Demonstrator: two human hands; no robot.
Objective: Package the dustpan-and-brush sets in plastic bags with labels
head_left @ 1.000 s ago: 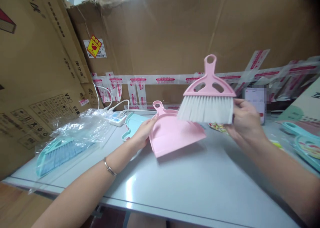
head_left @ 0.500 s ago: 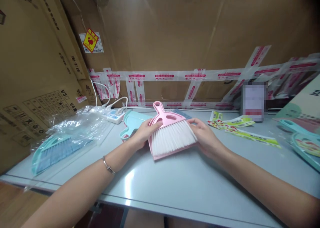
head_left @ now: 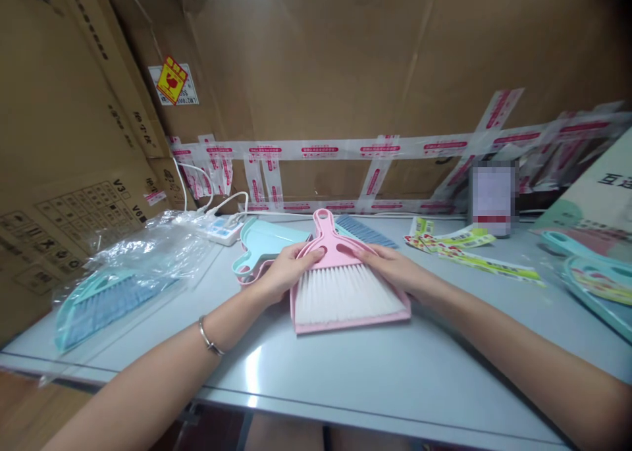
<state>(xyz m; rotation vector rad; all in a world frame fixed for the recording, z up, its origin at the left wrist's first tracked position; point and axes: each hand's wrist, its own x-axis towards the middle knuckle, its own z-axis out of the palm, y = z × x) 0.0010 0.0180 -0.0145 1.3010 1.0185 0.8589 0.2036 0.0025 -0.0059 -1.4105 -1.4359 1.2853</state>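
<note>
A pink hand brush (head_left: 351, 296) with white bristles lies nested in a pink dustpan (head_left: 402, 318), handles pointing away from me. My left hand (head_left: 289, 266) grips the set from the left, thumb on the brush's pink top. On the right side my right hand (head_left: 392, 266) holds it too, its fingers on the upper edge and partly hidden. Just behind are a mint dustpan (head_left: 269, 240) with a pink one partly under it, and a brush with grey-blue bristles (head_left: 368, 232).
Clear plastic bags (head_left: 162, 247) and a bagged mint brush set (head_left: 99, 306) lie left. A white power strip (head_left: 224, 229) sits behind. Green printed strips (head_left: 474, 253), a blurred phone-like object (head_left: 494, 197) and another mint set (head_left: 597, 280) are right. Cardboard boxes (head_left: 320, 62) wall the back.
The pink brush and dustpan have turned from a tilt to nearly square and come slightly nearer me. My right hand has shifted from the bristle side up onto the brush's pink top edge.
</note>
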